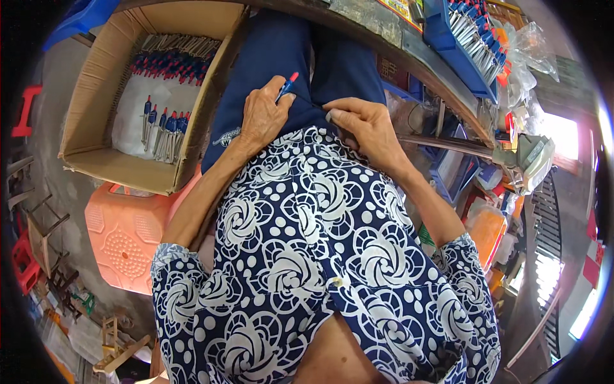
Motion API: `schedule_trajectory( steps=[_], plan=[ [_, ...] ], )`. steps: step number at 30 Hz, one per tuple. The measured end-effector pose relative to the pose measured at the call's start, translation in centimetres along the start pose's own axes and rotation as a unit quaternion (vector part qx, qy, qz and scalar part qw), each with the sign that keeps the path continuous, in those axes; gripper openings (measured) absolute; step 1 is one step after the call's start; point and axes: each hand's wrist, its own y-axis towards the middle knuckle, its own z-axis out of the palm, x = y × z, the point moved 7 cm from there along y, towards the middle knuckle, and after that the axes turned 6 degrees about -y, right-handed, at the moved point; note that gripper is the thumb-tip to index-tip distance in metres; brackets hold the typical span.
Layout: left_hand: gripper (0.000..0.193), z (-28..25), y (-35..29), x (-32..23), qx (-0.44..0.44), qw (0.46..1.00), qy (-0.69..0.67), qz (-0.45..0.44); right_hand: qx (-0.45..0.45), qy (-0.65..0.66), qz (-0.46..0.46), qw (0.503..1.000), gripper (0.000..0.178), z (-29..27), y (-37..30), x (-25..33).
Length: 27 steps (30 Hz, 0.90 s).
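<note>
Left hand [263, 116] clamped on slim blue red-tipped pen-shaped piece [288, 87] | right hand [366, 123] pinched, seemingly on thin dark strand [307, 100] | best: light, even tension

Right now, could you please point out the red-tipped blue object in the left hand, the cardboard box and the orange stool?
Red-tipped blue object [286, 88]: head view, on its blue body.
Cardboard box [99, 89]: head view, on its left side wall.
Orange stool [125, 246]: head view, on its seat.
</note>
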Motion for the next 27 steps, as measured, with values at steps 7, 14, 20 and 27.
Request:
schedule_trajectory(
  steps=[7,14,20,27],
  plan=[
    [0.017,0.2,0.0,-1.0,-0.010,1.000,0.029,0.007,0.123,0.436,0.295,0.841,0.018,2.0,-0.8,-4.5],
    [0.020,0.2,0.3,-0.7,0.020,1.000,-0.008,-0.011,-0.075,-0.154,-0.170,0.970,0.023,0.3,-1.2,0.2],
    [0.016,0.1,0.4,-0.3,0.013,0.999,-0.037,0.005,-0.015,-0.045,-0.034,0.998,0.022,0.9,-0.7,-1.0],
    [0.016,-0.2,0.3,-0.4,0.019,0.998,-0.064,-0.018,0.008,0.240,0.123,0.963,0.022,1.5,-0.3,-3.0]
  ],
)
